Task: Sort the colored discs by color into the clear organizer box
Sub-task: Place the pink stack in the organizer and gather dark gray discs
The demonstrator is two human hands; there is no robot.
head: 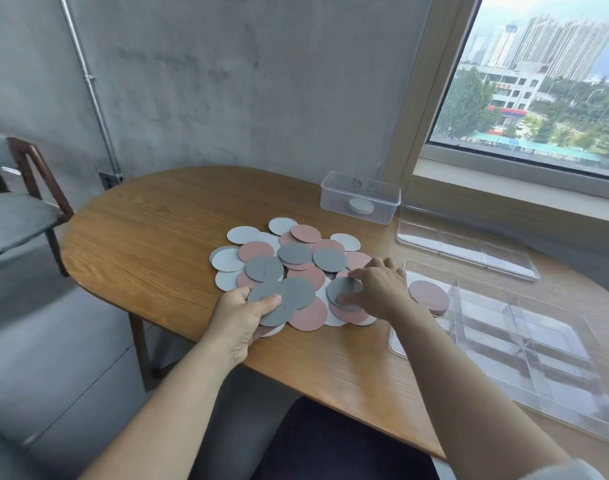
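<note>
Between and just beyond the two hands, a loose heap of colored discs [289,268] lies on the wooden worktop [150,237]: dark grey, pale grey and pink, overlapping one another.

Left hand [242,315]: closed on a dark grey disc [278,301] at the near left edge of the heap, thumb on top, fingers underneath. The disc overlaps a second dark grey one just beyond the thumb; whether that one is also in the grip cannot be told.

Right hand [375,289]: palm down, fingers curled over another dark grey disc [342,292] at the near right of the heap, thumb pressed on its top face. That disc lies over pink discs below it.

To the right of the right hand, a clear organizer box [538,355] with several compartments sits on the worktop, its near left corner partly hidden behind the right forearm. One pink disc [429,297] lies in the compartment nearest the right hand. The other compartments in view show no discs.

Beyond the right hand, a clear lid or tray [465,245] with divisions lies flat. Further beyond, a small clear tub [360,195] holds a short stack of pale discs [361,206].

Far left of the left hand, a chair [29,188] stands beside the worktop.
</note>
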